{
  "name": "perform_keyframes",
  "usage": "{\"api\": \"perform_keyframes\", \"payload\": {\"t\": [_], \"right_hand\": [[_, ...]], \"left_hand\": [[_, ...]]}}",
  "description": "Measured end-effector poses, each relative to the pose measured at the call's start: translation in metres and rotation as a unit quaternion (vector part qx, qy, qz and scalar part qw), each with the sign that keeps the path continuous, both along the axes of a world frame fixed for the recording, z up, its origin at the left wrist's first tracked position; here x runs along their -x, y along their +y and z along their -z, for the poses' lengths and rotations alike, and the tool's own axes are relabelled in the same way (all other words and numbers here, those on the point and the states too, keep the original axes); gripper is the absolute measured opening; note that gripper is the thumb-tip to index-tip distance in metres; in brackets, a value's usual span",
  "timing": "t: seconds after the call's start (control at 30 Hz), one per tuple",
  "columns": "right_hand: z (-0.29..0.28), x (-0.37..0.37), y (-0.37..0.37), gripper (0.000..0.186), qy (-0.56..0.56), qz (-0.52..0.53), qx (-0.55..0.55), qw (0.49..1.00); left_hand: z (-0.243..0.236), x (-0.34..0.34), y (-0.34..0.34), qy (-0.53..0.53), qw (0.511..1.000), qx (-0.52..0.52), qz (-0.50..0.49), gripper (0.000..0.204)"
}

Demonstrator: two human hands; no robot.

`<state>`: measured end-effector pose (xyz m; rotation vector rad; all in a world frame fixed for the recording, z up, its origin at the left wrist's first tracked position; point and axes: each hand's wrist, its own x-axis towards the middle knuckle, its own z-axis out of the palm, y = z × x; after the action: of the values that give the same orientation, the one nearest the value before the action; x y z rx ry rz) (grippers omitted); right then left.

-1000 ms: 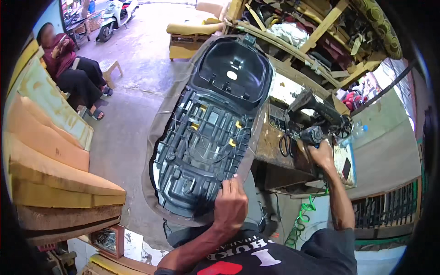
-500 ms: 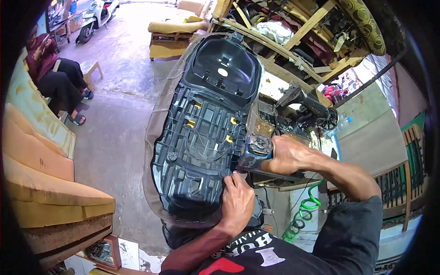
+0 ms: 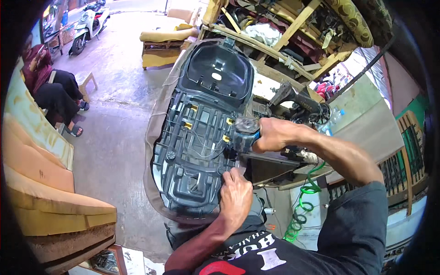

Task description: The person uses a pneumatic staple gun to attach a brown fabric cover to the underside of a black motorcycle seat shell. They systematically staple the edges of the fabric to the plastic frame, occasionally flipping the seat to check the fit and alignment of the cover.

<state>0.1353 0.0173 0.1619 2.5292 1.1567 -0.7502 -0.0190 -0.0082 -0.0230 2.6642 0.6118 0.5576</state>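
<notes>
A black plastic motorcycle seat base (image 3: 190, 176) lies underside up in front of me, its far end shaped into a deep hollow. Grey-brown cover material (image 3: 150, 181) shows around its rim. My right hand (image 3: 276, 134) is wrapped round a blue and dark air staple gun (image 3: 246, 135), held over the seat's right edge beside a yellow pad. Whether its nose touches the cover is hidden. Nearer to me, my left hand (image 3: 236, 200) has its fingers bent and pressed on the cover at the same edge. Loose thin strings (image 3: 201, 153) lie across the base.
A black sewing machine (image 3: 298, 104) stands right of the seat. A green coiled hose (image 3: 301, 206) hangs below my right arm. Yellow upholstered furniture (image 3: 55, 192) is at left, near a seated person (image 3: 55, 91). A wooden frame with scraps (image 3: 284, 41) is behind.
My right hand has moved the staple gun farther from me along the seat's edge and slightly left. My left hand stays near the same spot on the edge. The view has shifted a little.
</notes>
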Motion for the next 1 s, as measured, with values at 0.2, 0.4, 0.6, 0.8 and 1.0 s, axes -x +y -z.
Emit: {"api": "perform_keyframes", "payload": {"t": [0.2,0.4,0.6,0.8,1.0], "right_hand": [[0.024,-0.02,-0.005,0.037,-0.009,-0.016,0.021,1.0],[0.04,-0.018,0.006,0.035,-0.007,-0.029,0.027,0.999],[0.008,-0.011,0.013,0.033,-0.008,0.008,0.022,1.0],[0.009,-0.016,0.004,0.035,0.024,0.0,-0.011,1.0],[0.028,-0.03,-0.003,0.039,0.003,-0.003,-0.026,1.0]], "left_hand": [[0.001,-0.005,-0.004,0.003,1.0,-0.01,-0.005,0.02],[0.007,-0.004,-0.003,0.01,1.0,-0.022,-0.017,0.016],[0.004,0.001,0.006,-0.036,0.998,0.049,-0.003,0.024],[0.0,0.0,0.003,-0.023,0.999,0.022,-0.011,0.015],[0.002,0.001,0.0,0.013,0.999,0.021,-0.027,0.027]]}}
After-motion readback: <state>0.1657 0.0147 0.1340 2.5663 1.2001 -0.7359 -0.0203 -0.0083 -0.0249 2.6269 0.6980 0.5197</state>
